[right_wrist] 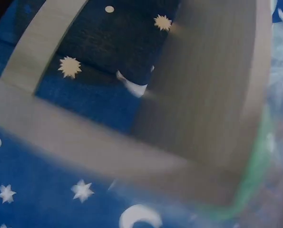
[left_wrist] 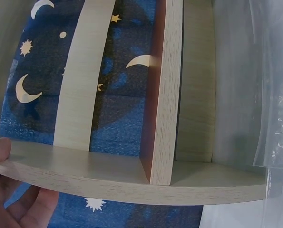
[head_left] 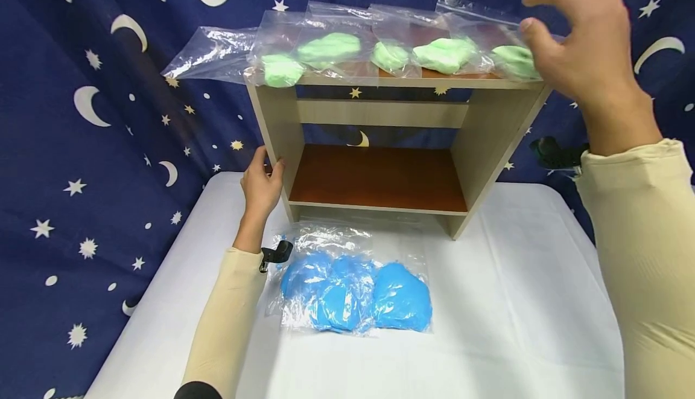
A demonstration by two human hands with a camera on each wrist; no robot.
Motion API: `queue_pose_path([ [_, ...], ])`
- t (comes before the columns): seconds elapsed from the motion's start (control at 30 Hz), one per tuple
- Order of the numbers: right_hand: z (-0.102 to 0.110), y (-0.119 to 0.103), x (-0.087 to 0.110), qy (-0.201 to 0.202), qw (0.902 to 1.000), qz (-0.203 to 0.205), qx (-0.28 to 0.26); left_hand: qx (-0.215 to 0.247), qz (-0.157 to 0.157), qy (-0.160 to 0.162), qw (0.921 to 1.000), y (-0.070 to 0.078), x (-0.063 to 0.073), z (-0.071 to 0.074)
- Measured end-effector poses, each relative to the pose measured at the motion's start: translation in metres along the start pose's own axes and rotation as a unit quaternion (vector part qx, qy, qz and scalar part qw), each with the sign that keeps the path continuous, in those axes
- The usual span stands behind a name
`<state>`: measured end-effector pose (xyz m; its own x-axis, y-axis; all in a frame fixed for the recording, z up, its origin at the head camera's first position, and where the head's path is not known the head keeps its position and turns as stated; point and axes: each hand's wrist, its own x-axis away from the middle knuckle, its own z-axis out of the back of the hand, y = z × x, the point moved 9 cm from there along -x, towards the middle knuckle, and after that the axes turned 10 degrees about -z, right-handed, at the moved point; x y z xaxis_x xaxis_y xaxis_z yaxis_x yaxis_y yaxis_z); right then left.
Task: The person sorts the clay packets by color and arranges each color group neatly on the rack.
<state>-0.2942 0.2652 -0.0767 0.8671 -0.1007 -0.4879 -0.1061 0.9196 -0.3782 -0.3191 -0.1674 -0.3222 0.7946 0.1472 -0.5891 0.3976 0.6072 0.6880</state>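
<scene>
A small wooden shelf (head_left: 495, 136) with a brown inner board stands on the white table. My left hand (head_left: 262, 188) grips the front edge of its left side panel, thumb on the inner face and fingers outside, as the left wrist view also shows. Up at the shelf's top right corner is my right hand (head_left: 589, 37), thumb and fingers spread apart with nothing between them. Nearest to it lies a clear zip bag with a light green lump (head_left: 514, 61). More such bags with green lumps (head_left: 446, 55) line the shelf top, their clear ends overlapping.
In front of the shelf, clear bags with blue lumps (head_left: 402, 296) lie on the white table (head_left: 516, 302). An empty-looking bag end (head_left: 214, 55) juts past the shelf's top left corner. Behind hangs a dark blue curtain (head_left: 130, 163) with moons and stars.
</scene>
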Motion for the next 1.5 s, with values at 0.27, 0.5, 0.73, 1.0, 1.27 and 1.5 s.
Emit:
queue_pose_path([
  [0.27, -0.049, -0.011, 0.010, -0.199, 0.9723, 0.045, 0.115, -0.003, -0.003, -0.004, 1.0000, -0.001, 0.002, -0.002],
  [0.5, -0.051, -0.011, 0.009, -0.199, 0.9753, 0.046, 0.083, -0.001, -0.006, 0.003, 1.0000, -0.002, 0.001, -0.001],
  [0.73, -0.052, -0.024, 0.008, -0.177, 0.9738, 0.111, 0.089, -0.004, -0.003, 0.007, 1.0000, -0.004, 0.001, 0.001],
  [1.0, -0.043, -0.030, 0.016, -0.100, 0.9838, 0.132, 0.069, -0.008, -0.002, 0.005, 1.0000, 0.000, 0.001, 0.000],
  [1.27, -0.014, -0.037, 0.051, 0.062, 0.9841, 0.166, -0.002, -0.011, -0.007, 0.010, 0.9999, -0.003, 0.002, -0.002],
  [1.5, -0.008, -0.041, 0.123, 0.229, 0.9331, 0.213, -0.178, 0.005, -0.003, 0.003, 1.0000, -0.005, 0.000, 0.000],
])
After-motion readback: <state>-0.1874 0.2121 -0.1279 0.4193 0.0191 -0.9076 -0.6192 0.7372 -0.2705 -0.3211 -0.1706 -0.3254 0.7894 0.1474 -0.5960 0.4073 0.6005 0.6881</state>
